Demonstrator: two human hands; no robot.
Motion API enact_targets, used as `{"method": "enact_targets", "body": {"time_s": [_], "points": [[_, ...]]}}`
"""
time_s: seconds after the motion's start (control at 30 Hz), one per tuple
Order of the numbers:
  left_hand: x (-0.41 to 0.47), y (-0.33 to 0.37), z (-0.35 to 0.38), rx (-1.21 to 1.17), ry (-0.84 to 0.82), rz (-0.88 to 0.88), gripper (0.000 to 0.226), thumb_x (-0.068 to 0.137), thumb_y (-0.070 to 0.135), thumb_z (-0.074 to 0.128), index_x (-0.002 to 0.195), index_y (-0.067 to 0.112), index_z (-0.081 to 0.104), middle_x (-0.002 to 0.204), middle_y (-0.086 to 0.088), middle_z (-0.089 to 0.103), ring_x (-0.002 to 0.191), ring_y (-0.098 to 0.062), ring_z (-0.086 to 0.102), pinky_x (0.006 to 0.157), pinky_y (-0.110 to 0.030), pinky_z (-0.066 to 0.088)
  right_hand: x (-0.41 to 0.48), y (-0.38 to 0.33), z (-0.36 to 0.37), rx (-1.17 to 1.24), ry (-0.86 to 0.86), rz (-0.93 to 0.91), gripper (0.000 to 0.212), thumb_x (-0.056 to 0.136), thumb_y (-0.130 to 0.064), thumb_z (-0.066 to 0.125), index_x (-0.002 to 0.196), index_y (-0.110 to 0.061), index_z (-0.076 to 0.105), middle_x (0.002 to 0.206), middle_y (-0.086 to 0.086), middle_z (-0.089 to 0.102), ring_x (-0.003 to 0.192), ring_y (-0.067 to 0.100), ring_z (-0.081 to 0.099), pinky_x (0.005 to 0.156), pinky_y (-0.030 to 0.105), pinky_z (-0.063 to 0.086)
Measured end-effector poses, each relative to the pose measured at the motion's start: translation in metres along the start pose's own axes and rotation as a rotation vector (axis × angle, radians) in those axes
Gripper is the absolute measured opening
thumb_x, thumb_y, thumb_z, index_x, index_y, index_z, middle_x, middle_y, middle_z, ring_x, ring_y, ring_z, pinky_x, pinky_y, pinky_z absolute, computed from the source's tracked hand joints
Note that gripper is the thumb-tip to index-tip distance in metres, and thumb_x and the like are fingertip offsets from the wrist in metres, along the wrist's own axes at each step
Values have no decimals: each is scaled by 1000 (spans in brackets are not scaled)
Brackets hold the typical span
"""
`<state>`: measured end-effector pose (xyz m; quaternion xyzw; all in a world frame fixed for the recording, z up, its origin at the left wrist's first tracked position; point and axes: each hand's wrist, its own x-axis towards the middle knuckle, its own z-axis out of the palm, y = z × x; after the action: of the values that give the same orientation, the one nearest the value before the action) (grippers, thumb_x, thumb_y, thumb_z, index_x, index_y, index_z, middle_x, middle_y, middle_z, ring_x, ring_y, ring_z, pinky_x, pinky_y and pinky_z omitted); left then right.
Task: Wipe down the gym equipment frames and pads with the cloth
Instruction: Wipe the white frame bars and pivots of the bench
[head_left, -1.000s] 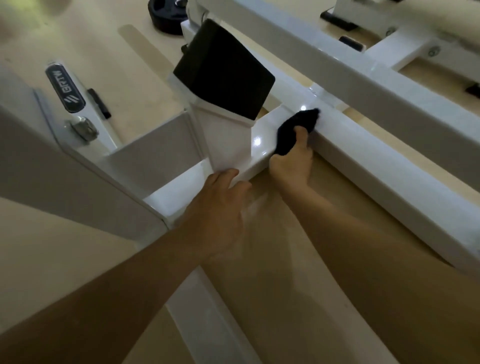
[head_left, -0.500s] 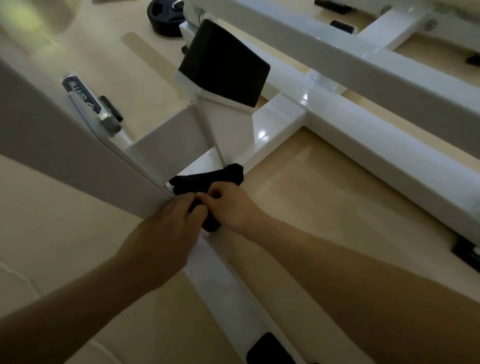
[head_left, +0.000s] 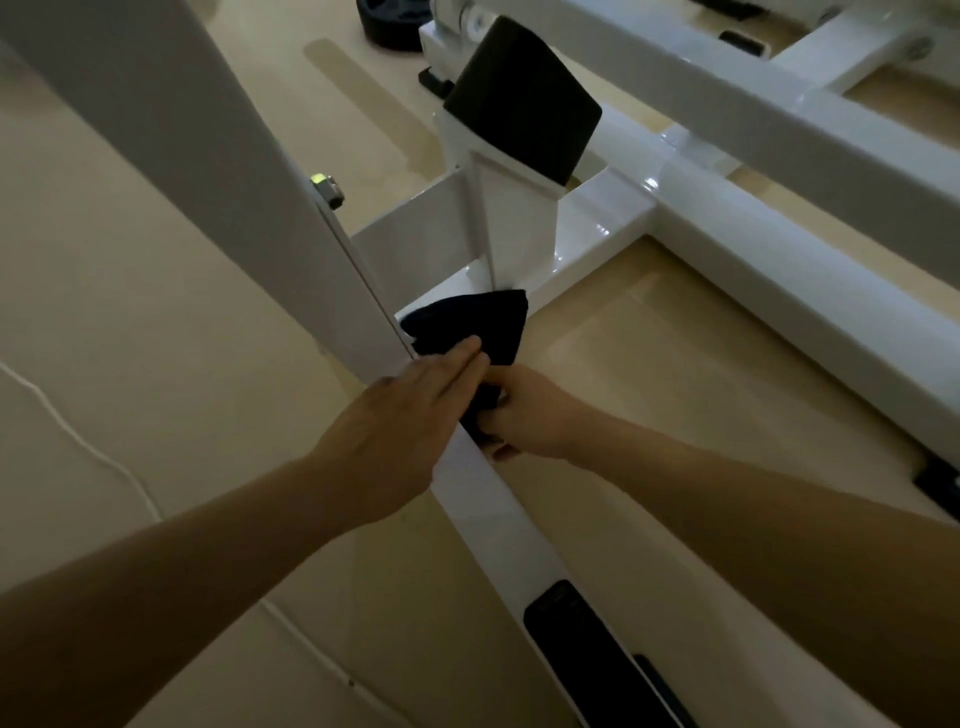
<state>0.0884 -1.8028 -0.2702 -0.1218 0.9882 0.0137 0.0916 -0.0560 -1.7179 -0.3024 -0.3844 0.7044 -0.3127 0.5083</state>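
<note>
A dark cloth (head_left: 480, 325) lies on the white base bar (head_left: 488, 499) of the gym machine, at the foot of a short white post. My right hand (head_left: 530, 415) grips the cloth's near end from the right side of the bar. My left hand (head_left: 410, 421) reaches in from the left with straight fingers, their tips touching the cloth. A black pad (head_left: 524, 104) sits tilted on top of the post, beyond the cloth.
A thick white upright (head_left: 208, 171) rises close at the left. White cross bars (head_left: 810, 270) run to the right over the beige floor. A black weight plate (head_left: 387, 23) lies at the top. A black foot pad (head_left: 582, 639) sits on the bar near me.
My right hand carried the cloth from the far cross-bar joint back to the base bar near the post. My left hand came alongside, then straightened its fingers onto the cloth.
</note>
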Motion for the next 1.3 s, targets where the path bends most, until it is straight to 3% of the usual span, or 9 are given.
{"method": "enact_targets", "body": {"time_s": [0.1, 0.2, 0.3, 0.4, 0.53, 0.8, 0.9, 1.07, 1.3], "points": [[15, 15, -2, 63, -124, 58, 71, 82, 9, 31, 152, 19, 23, 159, -4, 17, 134, -23, 36, 101, -41, 34, -24, 6, -20, -128, -244, 109, 15, 85, -2, 54, 87, -8, 67, 84, 9, 69, 75, 19, 67, 71, 32, 59], [28, 22, -7, 99, -275, 56, 57, 83, 11, 42, 139, 26, 41, 147, 3, 32, 130, -16, 35, 99, -42, 22, -34, 10, -34, -234, -328, 148, 27, 85, -10, 57, 59, -17, 55, 60, -10, 54, 56, 4, 51, 57, 20, 42], [25, 14, -4, 16, -153, 56, 54, 80, 12, 39, 132, 18, 54, 149, -4, 38, 135, -24, 36, 102, -44, 30, -31, 23, -12, 54, -183, 115, 10, 89, -12, 49, 88, -13, 60, 80, -3, 56, 73, 9, 52, 64, 18, 41], [9, 9, -1, -160, 89, -7, 58, 73, 9, 29, 121, 4, 62, 130, -15, 57, 116, -32, 54, 92, -41, 50, -12, 24, 32, 245, 143, -67, 24, 94, 3, 36, 116, 3, 45, 101, 9, 54, 89, 16, 52, 76, 18, 43], [-18, 9, 10, -220, 132, -57, 58, 78, 9, 29, 129, -1, 55, 129, -17, 56, 116, -30, 53, 98, -39, 48, 28, 8, 43, 274, 208, -41, 34, 97, -11, 32, 106, 12, 54, 107, 28, 58, 99, 36, 56, 90, 43, 44], [-2, 26, 10, -215, 94, -75, 55, 92, 31, 25, 126, 7, 60, 125, -11, 62, 113, -28, 59, 103, -41, 40, -36, 21, 19, 79, -49, 56, 29, 98, -10, 36, 79, -9, 58, 75, 1, 56, 69, 14, 50, 66, 26, 39], [19, 54, 10, -127, -220, 83, 56, 95, 40, 13, 125, 24, 57, 125, 6, 62, 114, -15, 57, 113, -46, 19, -81, 24, 6, -22, -142, 114, 28, 95, -8, 41, 71, -16, 52, 71, -4, 51, 66, 10, 47, 63, 22, 38], [44, 102, -6, -224, -728, 263, 35, 98, 35, 34, 89, 14, 60, 89, -2, 64, 78, -18, 55, 77, -35, 45, -134, 39, -5, -119, -361, 335, 11, 91, -14, 48, 88, -7, 56, 83, 7, 54, 71, 20, 50, 64, 32, 41], [29, 133, -13, -100, -804, 456, 39, 90, 46, 40, 111, 23, 65, 100, 2, 62, 93, -22, 59, 81, -39, 51, -180, 18, -21, -141, -650, 509, 29, 101, -15, 43, 128, -5, 47, 101, 6, 55, 76, 15, 54, 71, 27, 47]]}}
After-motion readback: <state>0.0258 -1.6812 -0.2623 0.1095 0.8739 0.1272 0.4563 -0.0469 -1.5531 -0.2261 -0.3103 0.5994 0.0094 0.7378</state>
